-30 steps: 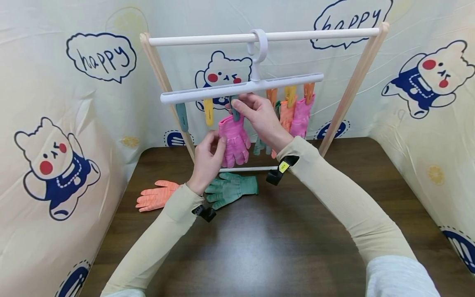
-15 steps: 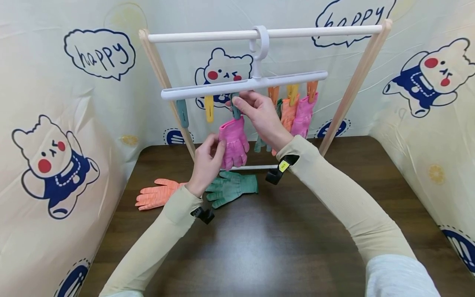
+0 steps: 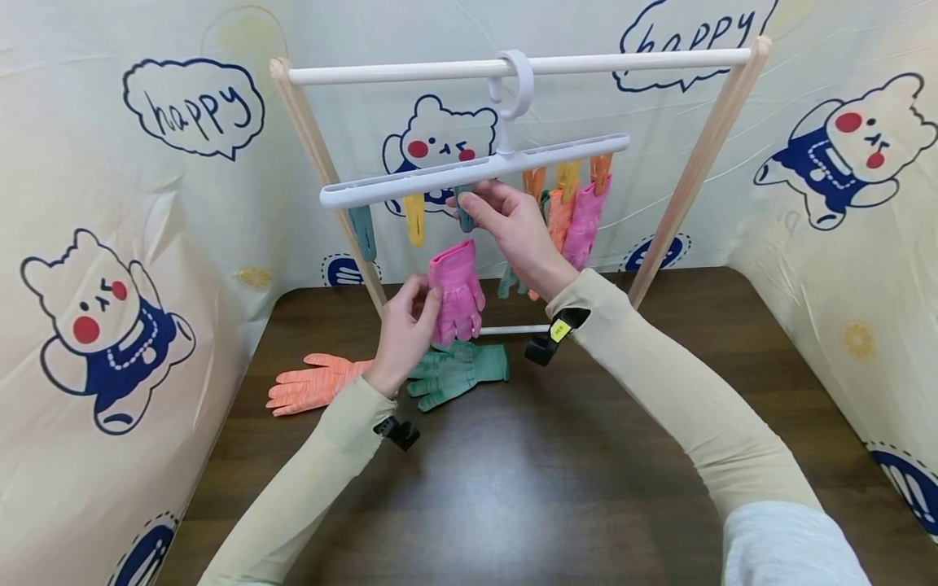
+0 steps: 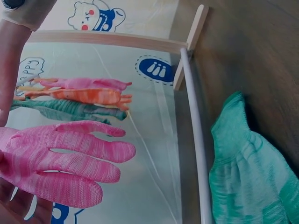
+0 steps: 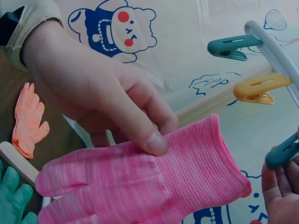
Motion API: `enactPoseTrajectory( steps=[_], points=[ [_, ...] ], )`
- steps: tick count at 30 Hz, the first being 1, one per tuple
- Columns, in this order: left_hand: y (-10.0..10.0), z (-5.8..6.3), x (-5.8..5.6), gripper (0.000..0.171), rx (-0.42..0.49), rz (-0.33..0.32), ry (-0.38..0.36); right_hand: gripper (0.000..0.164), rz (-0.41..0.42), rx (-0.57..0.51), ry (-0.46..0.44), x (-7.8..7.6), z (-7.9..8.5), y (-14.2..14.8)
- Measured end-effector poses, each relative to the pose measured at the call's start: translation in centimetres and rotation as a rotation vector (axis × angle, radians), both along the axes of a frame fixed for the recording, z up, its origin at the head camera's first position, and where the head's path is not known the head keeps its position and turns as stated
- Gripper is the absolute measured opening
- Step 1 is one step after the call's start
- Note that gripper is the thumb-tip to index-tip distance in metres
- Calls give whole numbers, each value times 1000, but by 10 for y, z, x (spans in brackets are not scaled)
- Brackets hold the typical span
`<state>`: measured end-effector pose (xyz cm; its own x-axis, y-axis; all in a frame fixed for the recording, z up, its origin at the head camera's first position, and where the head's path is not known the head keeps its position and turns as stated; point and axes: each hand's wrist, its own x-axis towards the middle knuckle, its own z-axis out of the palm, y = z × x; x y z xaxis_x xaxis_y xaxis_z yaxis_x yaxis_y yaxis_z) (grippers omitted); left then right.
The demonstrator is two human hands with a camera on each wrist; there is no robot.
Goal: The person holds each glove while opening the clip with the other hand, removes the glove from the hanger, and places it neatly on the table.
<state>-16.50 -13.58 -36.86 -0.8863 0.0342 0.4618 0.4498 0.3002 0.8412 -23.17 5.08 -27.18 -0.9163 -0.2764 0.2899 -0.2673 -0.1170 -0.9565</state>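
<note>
My left hand (image 3: 403,325) pinches a pink glove (image 3: 456,293) by its side, thumb in front. The glove hangs fingers down, its cuff just below a dark teal clothespin (image 3: 465,208) on the white hanger (image 3: 410,183). That clothespin is pinched between the thumb and fingers of my right hand (image 3: 523,232). A gap shows between cuff and clothespin in the right wrist view, where the ribbed cuff edge (image 5: 229,158) faces it. In the left wrist view the pink glove's fingers (image 4: 88,158) spread loosely.
A green glove (image 3: 469,373) and an orange glove (image 3: 315,386) lie on the brown table (image 3: 513,488). Right of my hands, orange and yellow clothespins (image 3: 567,181) hold gloves, including another pink glove (image 3: 586,224). Another teal clothespin (image 3: 362,232) and a yellow clothespin (image 3: 414,220) hang left. A wooden rack (image 3: 699,163) carries the hanger.
The pink glove has dropped slightly down and left in my left hand, away from the teal clothespin. The hanger's right end has swung a little; my right hand keeps its place.
</note>
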Motion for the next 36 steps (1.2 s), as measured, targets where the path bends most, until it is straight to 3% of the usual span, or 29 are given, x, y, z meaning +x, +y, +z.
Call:
enactPoseTrajectory(
  steps=[7, 21, 36],
  points=[
    [-4, -5, 1, 19, 7, -5, -12, 33, -30, -2, 20, 3, 1, -2],
    [-11, -12, 3, 22, -51, 13, -6, 36, -101, 104, 161, 7, 0, 2],
    [-9, -18, 6, 20, -49, 31, -52, 27, -122, 64, 228, 15, -15, 24]
  ],
)
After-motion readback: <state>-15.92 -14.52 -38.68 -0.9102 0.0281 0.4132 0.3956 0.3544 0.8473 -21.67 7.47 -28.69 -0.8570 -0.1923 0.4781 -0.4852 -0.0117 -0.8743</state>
